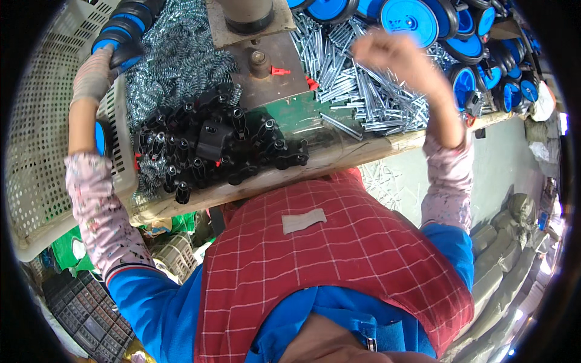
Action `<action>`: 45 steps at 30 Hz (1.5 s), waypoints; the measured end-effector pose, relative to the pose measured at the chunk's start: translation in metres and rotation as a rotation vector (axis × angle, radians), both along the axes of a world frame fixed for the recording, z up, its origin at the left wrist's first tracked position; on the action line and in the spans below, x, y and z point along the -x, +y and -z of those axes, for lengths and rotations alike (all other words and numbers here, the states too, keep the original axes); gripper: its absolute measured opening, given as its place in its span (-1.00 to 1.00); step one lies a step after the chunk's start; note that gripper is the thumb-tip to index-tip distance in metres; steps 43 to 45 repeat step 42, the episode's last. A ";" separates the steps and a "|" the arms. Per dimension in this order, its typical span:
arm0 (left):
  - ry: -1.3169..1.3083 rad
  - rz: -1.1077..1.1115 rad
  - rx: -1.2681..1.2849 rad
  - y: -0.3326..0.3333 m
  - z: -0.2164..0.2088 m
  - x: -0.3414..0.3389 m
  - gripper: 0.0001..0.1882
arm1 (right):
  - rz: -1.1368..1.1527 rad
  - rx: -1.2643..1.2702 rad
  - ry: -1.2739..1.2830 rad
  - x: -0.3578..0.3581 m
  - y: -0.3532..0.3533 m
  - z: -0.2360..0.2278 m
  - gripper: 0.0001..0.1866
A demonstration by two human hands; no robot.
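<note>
At the upper left, my left hand [92,77], in a pale glove or wrap, is closed on a blue wheel with a black tyre [127,60]; motion smears part of it. It is over the white perforated basket [39,145], beside a row of similar wheels [124,25]. My right hand [396,57] hovers above a pile of metal pins [387,103], close to a large blue wheel [408,23]. Its fingers are blurred, so their grip is unclear. Between my arms sits a cluster of black plastic brackets [212,142] with metal tips.
Coiled springs [181,51] heap beside the basket. A metal press block [266,66] with red tabs stands mid-table under a thick column [245,13]. More blue wheels [466,85] crowd the far right. The table's front edge [375,147] runs before my red checked apron.
</note>
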State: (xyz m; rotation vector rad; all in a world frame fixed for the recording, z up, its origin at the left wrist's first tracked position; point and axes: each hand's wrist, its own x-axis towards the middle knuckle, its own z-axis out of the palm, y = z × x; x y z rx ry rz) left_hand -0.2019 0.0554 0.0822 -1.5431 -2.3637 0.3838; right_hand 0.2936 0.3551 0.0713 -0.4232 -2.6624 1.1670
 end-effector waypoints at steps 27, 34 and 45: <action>-2.184 -0.029 -0.633 0.006 0.026 -0.295 -0.37 | -0.417 -0.301 0.343 0.060 -0.134 -0.018 -0.26; -1.938 0.119 -0.224 -0.017 0.001 -0.255 -0.54 | -0.263 -0.508 0.178 0.011 -0.111 0.007 -0.13; -0.602 -0.143 0.680 0.006 0.009 -0.146 -0.42 | 0.500 0.316 0.248 -0.012 -0.096 0.065 -0.50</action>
